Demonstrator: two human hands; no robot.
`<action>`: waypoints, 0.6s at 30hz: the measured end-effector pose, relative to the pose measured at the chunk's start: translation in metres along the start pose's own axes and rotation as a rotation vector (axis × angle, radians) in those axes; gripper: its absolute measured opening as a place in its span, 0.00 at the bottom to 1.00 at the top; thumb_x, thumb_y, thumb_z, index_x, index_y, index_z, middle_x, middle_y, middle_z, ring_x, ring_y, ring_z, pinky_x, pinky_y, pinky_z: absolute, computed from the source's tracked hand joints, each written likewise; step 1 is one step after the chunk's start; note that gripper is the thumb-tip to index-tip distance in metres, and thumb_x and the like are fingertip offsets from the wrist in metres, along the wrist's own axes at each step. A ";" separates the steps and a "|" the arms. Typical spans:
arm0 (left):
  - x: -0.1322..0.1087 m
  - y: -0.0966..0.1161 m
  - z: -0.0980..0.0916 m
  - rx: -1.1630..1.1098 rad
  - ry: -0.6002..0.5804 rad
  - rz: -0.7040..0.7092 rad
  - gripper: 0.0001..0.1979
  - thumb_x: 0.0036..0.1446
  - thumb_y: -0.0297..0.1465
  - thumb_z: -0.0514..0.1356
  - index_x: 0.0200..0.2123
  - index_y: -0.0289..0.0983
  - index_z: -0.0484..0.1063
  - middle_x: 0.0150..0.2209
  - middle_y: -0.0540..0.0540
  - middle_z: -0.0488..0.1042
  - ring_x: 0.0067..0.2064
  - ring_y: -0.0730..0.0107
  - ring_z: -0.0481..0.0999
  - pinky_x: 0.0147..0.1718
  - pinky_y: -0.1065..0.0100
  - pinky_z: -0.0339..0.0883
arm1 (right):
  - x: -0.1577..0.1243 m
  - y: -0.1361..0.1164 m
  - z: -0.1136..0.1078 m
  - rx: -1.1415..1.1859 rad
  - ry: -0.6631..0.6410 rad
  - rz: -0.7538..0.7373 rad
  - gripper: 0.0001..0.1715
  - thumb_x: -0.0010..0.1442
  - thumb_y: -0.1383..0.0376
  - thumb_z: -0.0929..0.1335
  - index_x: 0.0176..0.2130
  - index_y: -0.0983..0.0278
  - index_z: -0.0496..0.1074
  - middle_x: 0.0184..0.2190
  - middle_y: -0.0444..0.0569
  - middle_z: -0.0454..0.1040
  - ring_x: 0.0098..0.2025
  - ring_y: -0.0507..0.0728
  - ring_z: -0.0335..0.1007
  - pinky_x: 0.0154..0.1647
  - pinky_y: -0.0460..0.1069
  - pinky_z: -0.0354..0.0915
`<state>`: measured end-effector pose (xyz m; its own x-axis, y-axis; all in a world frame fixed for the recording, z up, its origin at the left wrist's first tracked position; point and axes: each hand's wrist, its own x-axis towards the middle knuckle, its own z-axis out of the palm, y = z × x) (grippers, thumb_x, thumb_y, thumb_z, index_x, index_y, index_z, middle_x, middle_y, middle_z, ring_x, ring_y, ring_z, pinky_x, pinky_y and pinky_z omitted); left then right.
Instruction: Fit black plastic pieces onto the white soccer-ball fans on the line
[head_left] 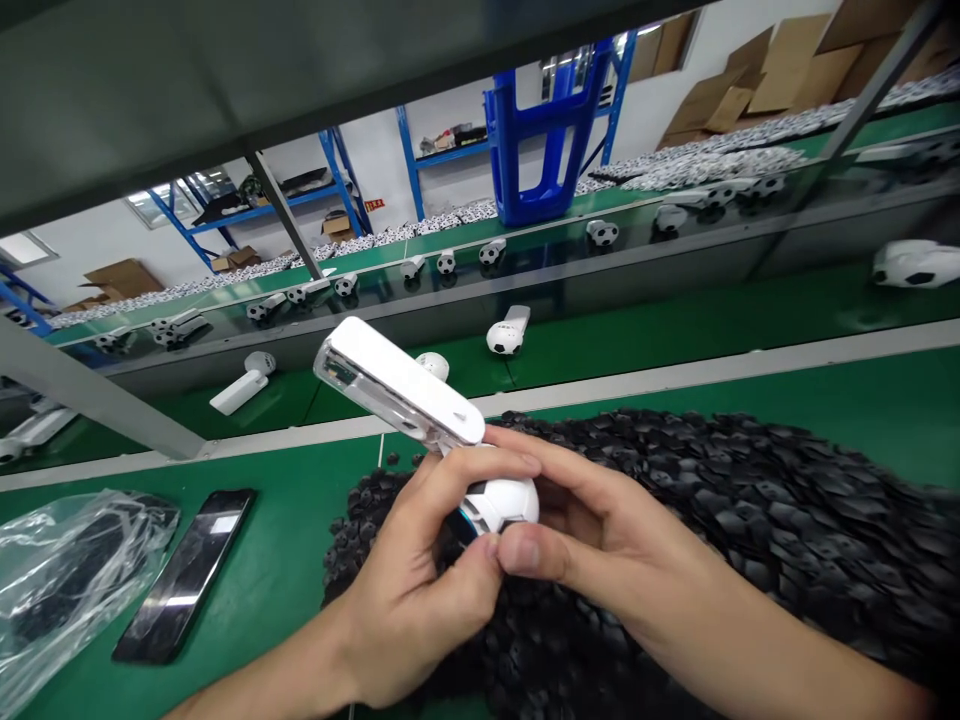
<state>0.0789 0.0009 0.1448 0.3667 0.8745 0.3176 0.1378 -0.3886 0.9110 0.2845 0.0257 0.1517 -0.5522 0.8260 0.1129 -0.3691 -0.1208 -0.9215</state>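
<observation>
1. Step in hand: the left hand [416, 590] and right hand [607, 525] both work at a white gadget [397, 382], pressing around its ball-shaped head [506, 503], which has black football patches and a blue-rimmed opening [465, 525] low on its left side
2. Fingers: both hands hold the head in a narrow pinch. The left fingers [480, 478] curl over its top, while the right thumb [521, 553] and left thumb meet beneath it
3. Direction: the long axis runs diagonally, rising from the head at lower right to a clear plastic end [336, 365] at upper left, pointing away from the person and tilted above the surface
4. Position: the gadget is held in the air, in the middle of the view, over a heap of small black pieces [675, 500] on a green table [277, 600]
5. Nearby: a smartphone [184, 575] and a crumpled clear plastic bag [67, 590] lie to the left on the table. Ahead, similar white gadgets [504, 335] lie on green surfaces, and a glass shelf [487, 270] carries more. Farther off stand a blue plastic rack [544, 140] and cardboard boxes [712, 100]
</observation>
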 end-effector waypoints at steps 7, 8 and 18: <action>0.002 0.005 0.012 0.060 0.135 0.079 0.17 0.67 0.39 0.74 0.56 0.54 0.80 0.48 0.52 0.76 0.47 0.65 0.78 0.52 0.63 0.73 | -0.005 0.001 0.012 0.113 -0.030 -0.064 0.26 0.71 0.68 0.80 0.57 0.35 0.85 0.54 0.28 0.88 0.57 0.47 0.85 0.58 0.37 0.76; 0.001 0.006 0.013 0.082 0.153 0.068 0.16 0.67 0.36 0.75 0.55 0.54 0.80 0.47 0.52 0.77 0.47 0.66 0.78 0.52 0.64 0.73 | -0.006 0.003 0.013 0.114 -0.032 -0.073 0.26 0.71 0.68 0.79 0.57 0.35 0.85 0.53 0.27 0.88 0.55 0.46 0.85 0.58 0.37 0.76; 0.008 0.015 0.010 -0.230 0.237 -0.073 0.18 0.67 0.38 0.75 0.58 0.54 0.80 0.53 0.52 0.81 0.47 0.70 0.82 0.47 0.73 0.80 | -0.001 -0.005 -0.021 -0.266 -0.037 0.034 0.37 0.72 0.52 0.79 0.72 0.44 0.66 0.71 0.42 0.74 0.63 0.55 0.81 0.61 0.49 0.80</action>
<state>0.0929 -0.0006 0.1585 0.1356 0.9513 0.2768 -0.0649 -0.2702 0.9606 0.3021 0.0371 0.1487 -0.5895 0.8028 0.0892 -0.1432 0.0048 -0.9897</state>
